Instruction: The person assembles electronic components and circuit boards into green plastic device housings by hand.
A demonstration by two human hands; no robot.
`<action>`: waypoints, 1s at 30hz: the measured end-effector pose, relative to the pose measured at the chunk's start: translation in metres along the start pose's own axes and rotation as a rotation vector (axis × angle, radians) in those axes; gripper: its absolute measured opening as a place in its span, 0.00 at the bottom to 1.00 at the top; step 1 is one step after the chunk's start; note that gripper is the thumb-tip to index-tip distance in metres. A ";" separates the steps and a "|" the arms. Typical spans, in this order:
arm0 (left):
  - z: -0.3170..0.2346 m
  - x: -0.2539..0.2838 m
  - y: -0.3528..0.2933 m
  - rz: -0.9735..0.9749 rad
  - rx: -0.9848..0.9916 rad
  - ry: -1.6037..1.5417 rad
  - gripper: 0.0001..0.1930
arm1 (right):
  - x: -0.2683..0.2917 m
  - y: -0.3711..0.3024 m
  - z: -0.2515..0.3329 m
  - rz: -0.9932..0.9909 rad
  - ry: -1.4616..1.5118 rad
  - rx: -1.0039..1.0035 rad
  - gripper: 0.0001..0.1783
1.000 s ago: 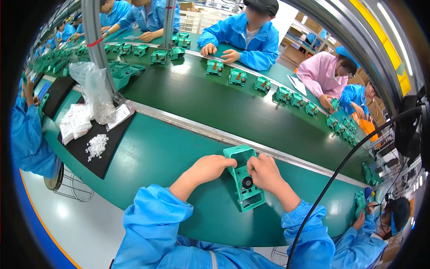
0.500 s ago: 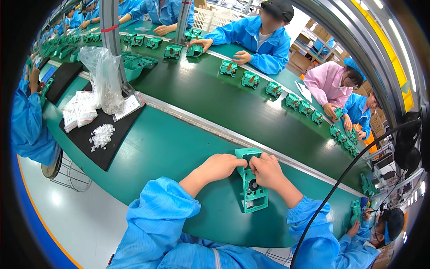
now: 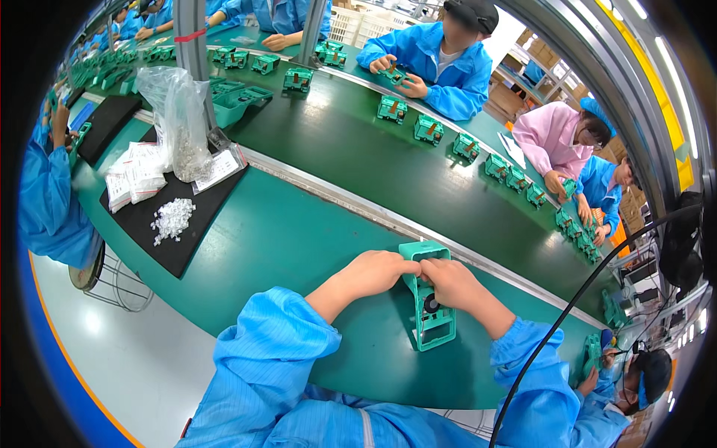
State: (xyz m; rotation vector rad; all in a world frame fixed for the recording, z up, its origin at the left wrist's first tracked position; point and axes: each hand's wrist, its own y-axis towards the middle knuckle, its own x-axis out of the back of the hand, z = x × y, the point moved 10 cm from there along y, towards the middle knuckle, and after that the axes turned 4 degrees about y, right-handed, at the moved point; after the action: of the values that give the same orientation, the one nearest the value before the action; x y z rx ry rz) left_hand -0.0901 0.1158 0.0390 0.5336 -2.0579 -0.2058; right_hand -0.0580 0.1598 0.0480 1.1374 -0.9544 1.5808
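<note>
A green plastic housing (image 3: pixel 437 340) with a round black part (image 3: pixel 431 303) inside lies on the green worktable in front of me. My left hand (image 3: pixel 376 273) is closed at its upper left edge, thumb and fingers against the frame. My right hand (image 3: pixel 457 284) reaches over the opening from the right with its fingertips pinched together. The two hands meet near the top of the housing. Whatever the right fingertips hold is hidden beneath them.
A pile of small clear pieces (image 3: pixel 173 220) lies on a black mat (image 3: pixel 196 243) at left, beside a clear plastic bag (image 3: pixel 179 127) and white packets (image 3: pixel 134 175). Beyond a metal rail, a conveyor (image 3: pixel 336 142) carries several green units. A black cable (image 3: pixel 556 317) hangs at right; co-workers sit around.
My right fingertips have moved closer to my left hand over the housing. Across the conveyor, a co-worker has lifted a green unit off the belt with both hands. The view has shifted slightly.
</note>
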 end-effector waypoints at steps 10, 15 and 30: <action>-0.005 0.003 0.002 0.018 0.010 -0.031 0.12 | -0.006 0.000 -0.008 0.113 0.024 -0.025 0.16; -0.001 -0.001 -0.001 0.019 0.024 -0.015 0.12 | -0.013 0.002 -0.010 0.224 0.060 -0.114 0.17; -0.001 -0.004 0.000 0.093 0.050 -0.020 0.14 | -0.013 0.000 -0.001 0.190 -0.014 0.075 0.20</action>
State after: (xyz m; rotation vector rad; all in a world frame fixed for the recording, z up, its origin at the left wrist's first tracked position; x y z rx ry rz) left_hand -0.0875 0.1179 0.0366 0.4671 -2.1062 -0.1059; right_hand -0.0562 0.1580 0.0355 1.1375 -1.0449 1.7761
